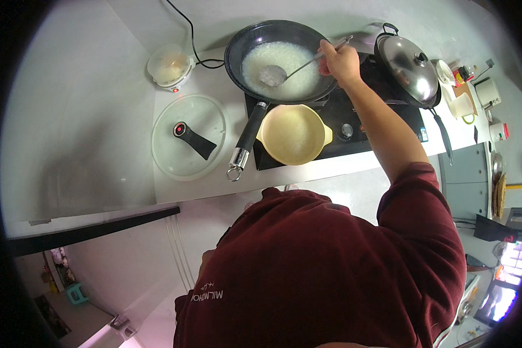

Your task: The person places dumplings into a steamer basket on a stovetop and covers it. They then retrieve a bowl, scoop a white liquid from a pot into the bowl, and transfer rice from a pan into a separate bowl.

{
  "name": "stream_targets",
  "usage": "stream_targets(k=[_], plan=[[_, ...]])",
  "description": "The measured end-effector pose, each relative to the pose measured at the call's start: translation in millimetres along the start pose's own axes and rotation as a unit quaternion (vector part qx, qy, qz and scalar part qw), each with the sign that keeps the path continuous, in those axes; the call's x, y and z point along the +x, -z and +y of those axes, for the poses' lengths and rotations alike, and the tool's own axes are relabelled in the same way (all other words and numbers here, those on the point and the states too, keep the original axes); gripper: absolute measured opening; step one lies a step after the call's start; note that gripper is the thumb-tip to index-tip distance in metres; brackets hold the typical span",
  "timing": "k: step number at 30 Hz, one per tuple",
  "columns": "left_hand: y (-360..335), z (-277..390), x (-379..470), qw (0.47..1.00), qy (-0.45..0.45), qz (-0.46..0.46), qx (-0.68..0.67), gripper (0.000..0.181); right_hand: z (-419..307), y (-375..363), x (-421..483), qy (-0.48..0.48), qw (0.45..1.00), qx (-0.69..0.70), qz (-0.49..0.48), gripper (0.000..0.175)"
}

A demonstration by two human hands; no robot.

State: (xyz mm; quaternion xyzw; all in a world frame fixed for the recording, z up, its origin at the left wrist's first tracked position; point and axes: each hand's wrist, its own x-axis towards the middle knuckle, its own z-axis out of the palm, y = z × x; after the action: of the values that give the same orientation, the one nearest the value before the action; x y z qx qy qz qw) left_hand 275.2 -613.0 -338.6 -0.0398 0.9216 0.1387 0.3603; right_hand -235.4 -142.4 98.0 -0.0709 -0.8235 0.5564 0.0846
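My right hand (339,63) grips the metal handle of a ladle (273,76) over a dark wok (235,56). The ladle's bowl holds white grains and sits in the cloudy, rice-like mixture (298,54) filling the wok's bottom. Toward me extends the wok's black handle (251,128), tipped with a metal ring. Directly below the wok, a pale yellow two-eared pot (293,135) rests on the black cooktop (356,143); whether it holds thin liquid I cannot tell. My left hand is out of view.
A glass lid (167,152) with a black handle lies left of the wok. Behind it stands a small electric cooker (170,71), its red light lit and a black cord nearby. On the right are a covered pan (406,69), a cream mug (460,105) and the counter's front edge (343,169).
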Motion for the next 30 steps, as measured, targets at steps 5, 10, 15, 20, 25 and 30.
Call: stream_targets(k=[5,10,15,20,25,30], plan=[[12.0,4.7,14.0,1.0,-0.006,-0.001,-0.001,0.021,-31.2,23.9,-14.2,0.035,0.999,0.022,0.001,0.031],[31.3,-5.6,36.3,0.995,-0.088,0.009,0.04,0.021,-64.3,62.3,-48.4,0.066,0.997,0.023,0.013,0.031],[68.3,19.6,55.3,0.832,0.304,-0.077,-0.459,0.022,-57.6,91.6,-90.4,0.049,0.998,-0.023,0.023,0.031],[125.6,48.9,36.6,0.915,0.18,-0.107,-0.346,0.023,-6.6,80.8,-136.2,0.017,0.999,-0.02,-0.019,0.028],[133.2,44.1,49.3,0.924,0.142,-0.121,-0.333,0.027,58.0,62.7,-181.9,0.242,0.949,-0.193,-0.057,0.013],[137.5,47.4,56.8,0.925,0.138,-0.111,-0.337,0.031,58.7,89.3,-197.4,0.524,0.771,-0.302,-0.201,0.025]])
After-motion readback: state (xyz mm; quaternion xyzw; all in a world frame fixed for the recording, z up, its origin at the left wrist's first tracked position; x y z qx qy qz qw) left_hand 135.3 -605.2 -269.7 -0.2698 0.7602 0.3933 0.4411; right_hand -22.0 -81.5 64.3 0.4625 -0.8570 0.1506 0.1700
